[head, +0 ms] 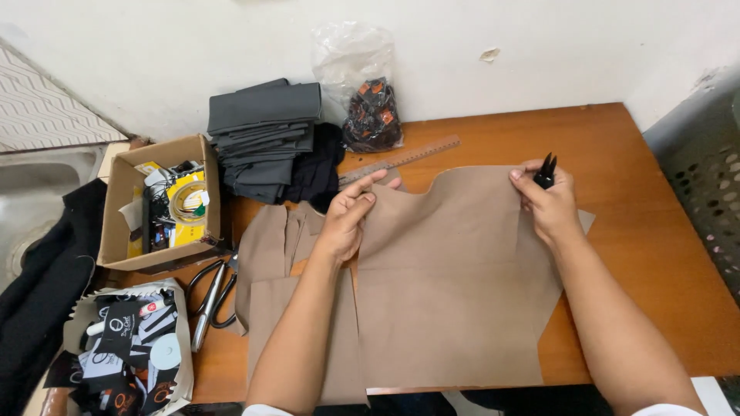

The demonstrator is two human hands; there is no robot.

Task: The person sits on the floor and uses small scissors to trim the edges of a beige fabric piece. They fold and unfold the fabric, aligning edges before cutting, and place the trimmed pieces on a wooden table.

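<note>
Two hands hold a tan fabric piece flat on the counter.

The wooden counter carries the tan fabric piece at its middle. The left hand pinches its far left edge between thumb and fingers; the right hand presses its far right corner, fingers closed around small black snips.

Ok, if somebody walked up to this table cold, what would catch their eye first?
Probably the big tan fabric piece spread over the middle of the wooden table, with the left hand pinching its upper edge and the right hand gripping the other top corner along with small black snips. Next, the stack of folded grey cloth at the back left, and the open cardboard box of odds and ends beside it.
</note>
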